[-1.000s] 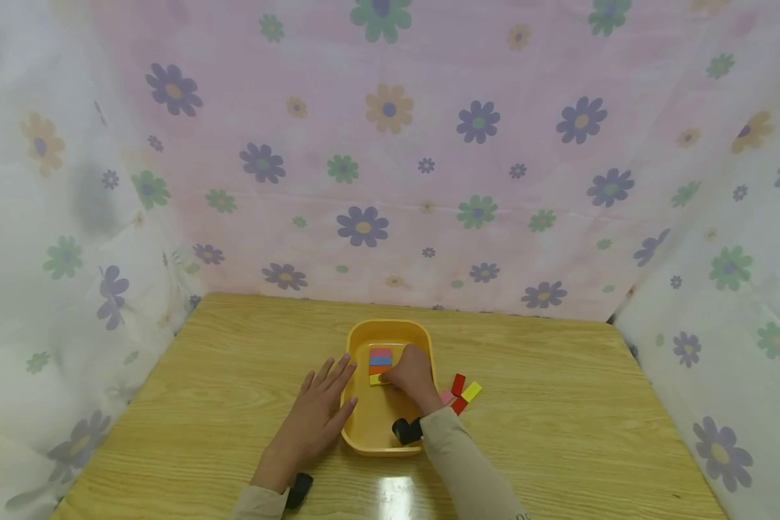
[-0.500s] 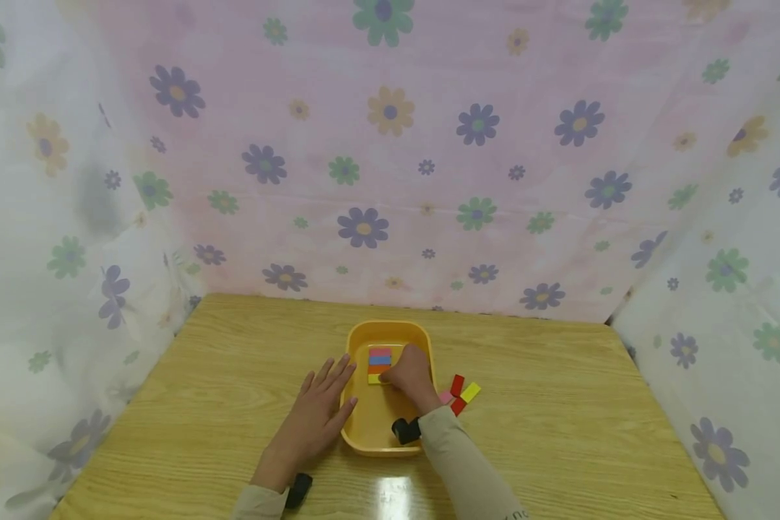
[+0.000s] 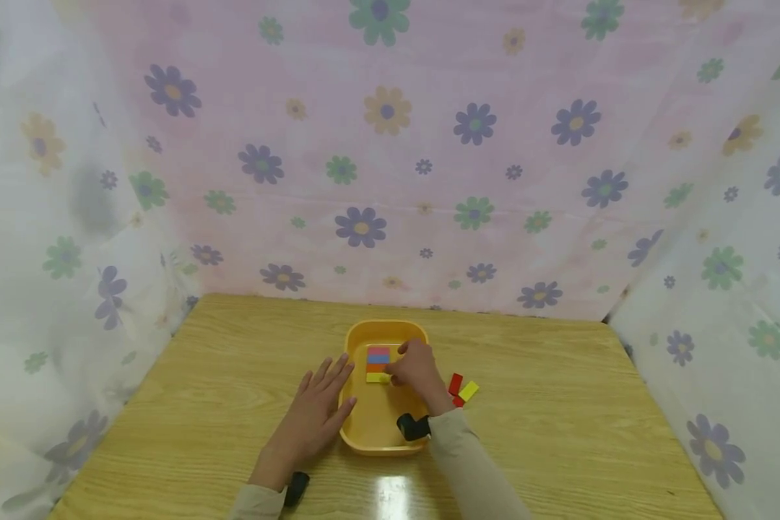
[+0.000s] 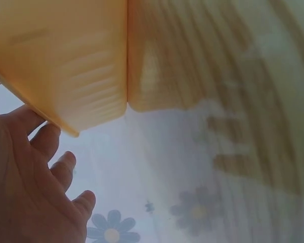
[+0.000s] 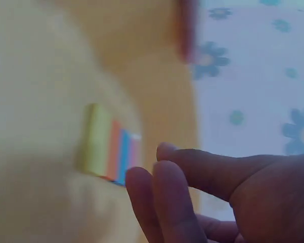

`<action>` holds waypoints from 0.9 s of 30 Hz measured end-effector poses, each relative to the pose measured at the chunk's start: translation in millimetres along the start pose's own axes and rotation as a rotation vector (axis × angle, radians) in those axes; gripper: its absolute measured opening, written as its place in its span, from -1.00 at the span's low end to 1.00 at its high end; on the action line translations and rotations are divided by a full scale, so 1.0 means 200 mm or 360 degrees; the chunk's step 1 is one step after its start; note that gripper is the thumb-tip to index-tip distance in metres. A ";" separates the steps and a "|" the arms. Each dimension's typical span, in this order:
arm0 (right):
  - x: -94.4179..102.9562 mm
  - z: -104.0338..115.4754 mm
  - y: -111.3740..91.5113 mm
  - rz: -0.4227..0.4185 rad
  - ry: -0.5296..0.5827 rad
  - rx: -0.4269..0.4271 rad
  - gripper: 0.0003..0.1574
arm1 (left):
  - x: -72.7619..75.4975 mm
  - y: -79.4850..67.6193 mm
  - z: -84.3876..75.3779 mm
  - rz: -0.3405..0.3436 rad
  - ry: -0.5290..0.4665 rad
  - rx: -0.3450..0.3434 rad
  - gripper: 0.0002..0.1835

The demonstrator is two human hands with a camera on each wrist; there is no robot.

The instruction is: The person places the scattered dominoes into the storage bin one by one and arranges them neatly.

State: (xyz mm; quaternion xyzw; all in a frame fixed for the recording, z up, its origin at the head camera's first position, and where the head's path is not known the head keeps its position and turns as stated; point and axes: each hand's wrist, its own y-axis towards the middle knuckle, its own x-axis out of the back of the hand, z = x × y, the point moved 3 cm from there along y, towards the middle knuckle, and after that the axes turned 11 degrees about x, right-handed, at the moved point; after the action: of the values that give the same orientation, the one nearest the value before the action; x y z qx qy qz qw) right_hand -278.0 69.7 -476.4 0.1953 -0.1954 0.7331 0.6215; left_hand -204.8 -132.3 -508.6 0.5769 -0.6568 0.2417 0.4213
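A row of small blocks lies in the yellow tray [image 3: 370,437]: pink [image 3: 378,351], blue [image 3: 378,359], orange [image 3: 375,367] and, nearest me, a yellow block [image 3: 373,378]. My right hand [image 3: 421,370] is over the tray just right of the row. In the right wrist view its loosely bent fingers [image 5: 172,195] hold nothing, and a gap separates them from the yellow block. Against the tray's left rim rests my left hand [image 3: 310,415], fingers spread and fairly straight. The left wrist view shows its fingertips [image 4: 50,139] at the tray's edge.
Right of the tray, a red block [image 3: 456,383], a yellow loose block [image 3: 470,391] and a partly hidden red one [image 3: 458,401] lie on the wooden table [image 3: 559,419]. Flowered curtains [image 3: 416,180] enclose the table at the back and sides.
My right hand has let go of the yellow block and shifted slightly right, its fingers loosening. The pink block outside the tray is now hidden behind the right arm. My left hand stays put.
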 end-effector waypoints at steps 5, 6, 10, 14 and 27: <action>0.10 0.06 -0.04 0.0048 0.0294 0.0009 -0.40 | 0.01 0.01 -0.01 -0.0017 0.0030 -0.0002 -0.35; 0.12 0.07 -0.06 0.0057 0.0361 0.0028 -0.42 | 0.01 0.01 -0.01 -0.0024 0.0033 -0.0003 -0.35; 0.19 0.06 -0.10 0.0071 0.0607 0.0118 -0.48 | 0.01 0.01 -0.01 -0.0040 0.0040 -0.0011 -0.34; 0.25 0.01 -0.14 0.0032 0.0715 0.0220 -0.53 | 0.01 0.01 -0.01 -0.0020 0.0028 -0.0004 -0.33; 0.36 -0.32 -0.24 -0.0379 0.0923 0.0226 -0.63 | 0.00 0.01 -0.01 -0.0004 0.0007 0.0007 -0.33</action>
State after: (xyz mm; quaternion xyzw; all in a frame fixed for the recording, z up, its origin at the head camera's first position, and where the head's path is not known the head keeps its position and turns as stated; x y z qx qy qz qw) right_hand -243.8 171.5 -489.8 0.0426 0.0655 0.6922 0.7175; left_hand -206.3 -130.2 -507.0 0.5780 -0.6547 0.2438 0.4217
